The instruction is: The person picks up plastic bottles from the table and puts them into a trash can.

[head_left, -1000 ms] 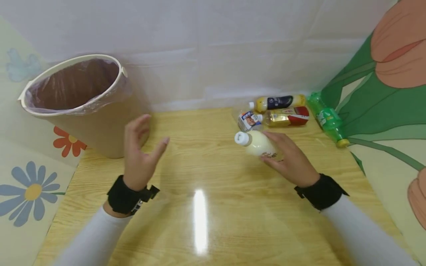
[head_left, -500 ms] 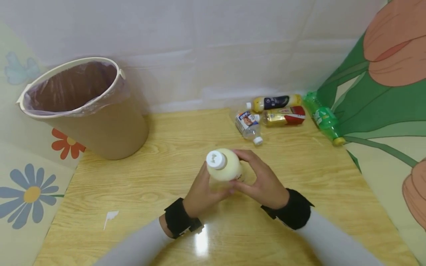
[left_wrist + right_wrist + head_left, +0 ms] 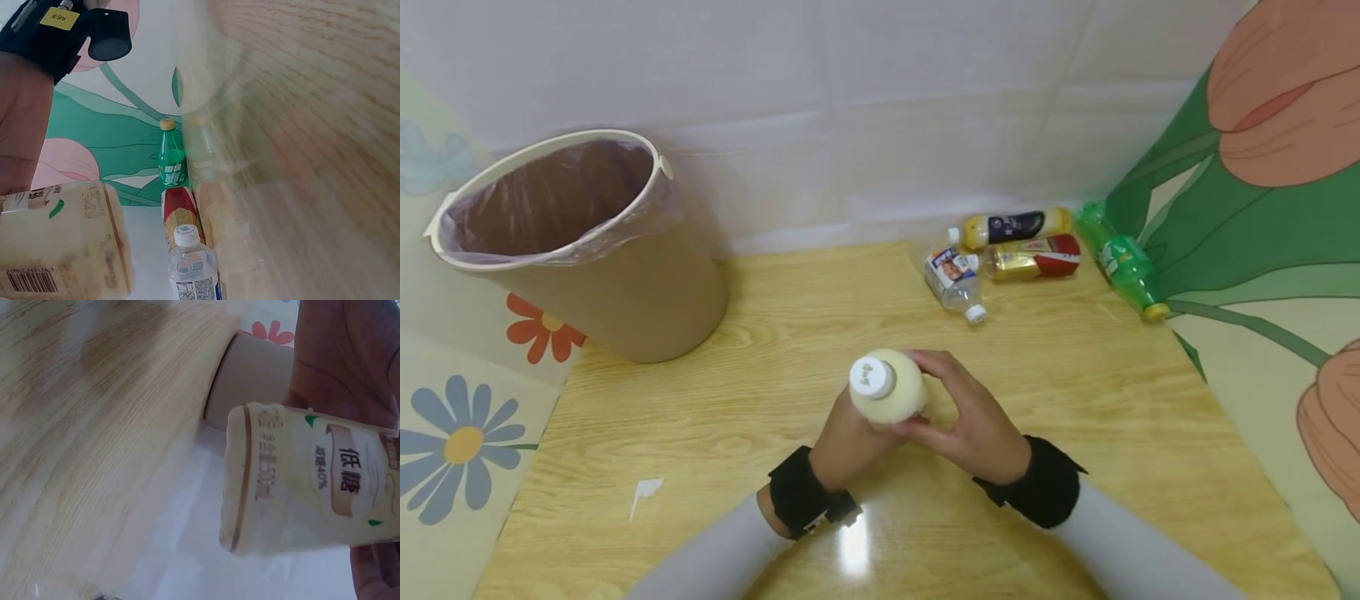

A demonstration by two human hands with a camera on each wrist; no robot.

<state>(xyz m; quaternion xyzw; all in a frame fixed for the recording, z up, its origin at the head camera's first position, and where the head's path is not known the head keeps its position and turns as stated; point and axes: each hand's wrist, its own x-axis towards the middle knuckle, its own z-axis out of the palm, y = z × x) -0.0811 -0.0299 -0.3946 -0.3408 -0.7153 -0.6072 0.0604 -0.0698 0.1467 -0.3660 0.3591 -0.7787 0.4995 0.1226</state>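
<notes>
A cream-coloured drink bottle [image 3: 901, 392] with a white cap stands roughly upright between both hands, in the head view's middle. Its base is apart from the wooden table [image 3: 300, 187] in the left wrist view. My right hand [image 3: 981, 425] grips its right side, thumb in front and fingers behind. On the other side my left hand [image 3: 850, 442] holds it low, with most of its fingers hidden by the bottle. The right wrist view shows the bottle's printed label [image 3: 342, 469], and the left hand's palm [image 3: 344, 369] against it.
A lined brown trash bin [image 3: 655, 292] stands at the back left. Lying at the back right are a clear bottle [image 3: 955, 279], a yellow drink bottle [image 3: 1018, 225], a red-and-gold bottle [image 3: 1037, 257] and a green bottle [image 3: 1123, 265]. A white scrap [image 3: 645, 492] lies front left.
My right hand has brought the bottle left and nearer, away from the other bottles. The left hand has moved right from beside the bin and taken hold of it too.
</notes>
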